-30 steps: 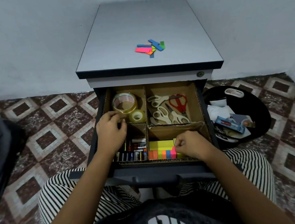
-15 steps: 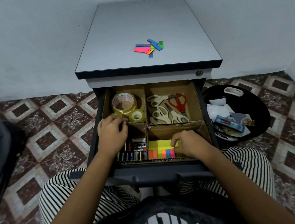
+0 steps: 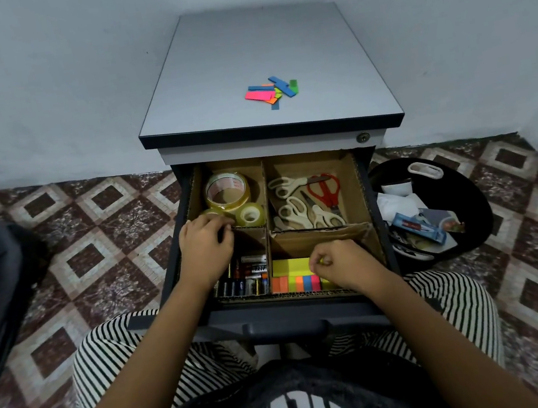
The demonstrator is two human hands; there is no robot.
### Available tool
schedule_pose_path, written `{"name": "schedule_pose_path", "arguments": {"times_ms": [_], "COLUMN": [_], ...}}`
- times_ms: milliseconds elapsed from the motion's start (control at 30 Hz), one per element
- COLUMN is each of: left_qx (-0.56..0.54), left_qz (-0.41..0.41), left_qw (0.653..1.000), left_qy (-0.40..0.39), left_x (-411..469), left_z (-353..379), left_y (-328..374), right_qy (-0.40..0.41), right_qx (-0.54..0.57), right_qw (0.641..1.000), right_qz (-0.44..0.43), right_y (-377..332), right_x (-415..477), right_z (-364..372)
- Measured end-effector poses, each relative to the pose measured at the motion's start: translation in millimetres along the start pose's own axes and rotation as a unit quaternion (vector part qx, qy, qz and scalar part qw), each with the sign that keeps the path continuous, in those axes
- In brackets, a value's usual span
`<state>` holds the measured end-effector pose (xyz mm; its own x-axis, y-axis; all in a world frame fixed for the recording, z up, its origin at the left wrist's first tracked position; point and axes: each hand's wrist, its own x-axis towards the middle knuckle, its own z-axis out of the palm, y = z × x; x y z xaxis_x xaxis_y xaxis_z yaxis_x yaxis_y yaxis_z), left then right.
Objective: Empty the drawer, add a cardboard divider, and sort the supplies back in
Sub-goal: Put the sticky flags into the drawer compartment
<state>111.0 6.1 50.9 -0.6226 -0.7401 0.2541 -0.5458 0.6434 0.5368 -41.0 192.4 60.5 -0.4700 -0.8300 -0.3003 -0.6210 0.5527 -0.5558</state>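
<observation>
Pinching sticky notes (image 3: 290,266), right hand (image 3: 341,264); left hand (image 3: 206,247) gripping cardboard divider (image 3: 317,236).

The sticky notes (image 3: 291,266) are yellow, one pair of scissors (image 3: 326,189) red-handled, the divider (image 3: 320,236) brown. The trousers (image 3: 109,357) carry black-and-white stripes, the floor (image 3: 95,256) maroon-and-cream diamonds.

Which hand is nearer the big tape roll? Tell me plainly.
Left. The left hand sits at the cardboard divider just in front of the big tape roll; the right hand is over the sticky notes in the front-right compartment.
</observation>
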Motion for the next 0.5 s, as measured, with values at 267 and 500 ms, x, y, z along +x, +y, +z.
{"name": "schedule_pose_path", "arguments": {"times_ms": [267,500], "left_qx": [-0.036,-0.056], "left_qz": [0.011,0.118], "left_qw": [0.999,0.99], "left_qy": [0.012,0.042], "left_x": [1.3,33.1], "left_z": [-8.5,-22.4], "left_y": [12.5,43.1], "right_qy": [0.126,0.299], "right_qx": [0.121,0.12], "right_qw": [0.981,0.939], "right_qz": [-0.083,-0.124], "right_y": [-24.0,-57.6], "right_x": [-9.0,15.6], "right_z": [-19.6,-76.7]}}
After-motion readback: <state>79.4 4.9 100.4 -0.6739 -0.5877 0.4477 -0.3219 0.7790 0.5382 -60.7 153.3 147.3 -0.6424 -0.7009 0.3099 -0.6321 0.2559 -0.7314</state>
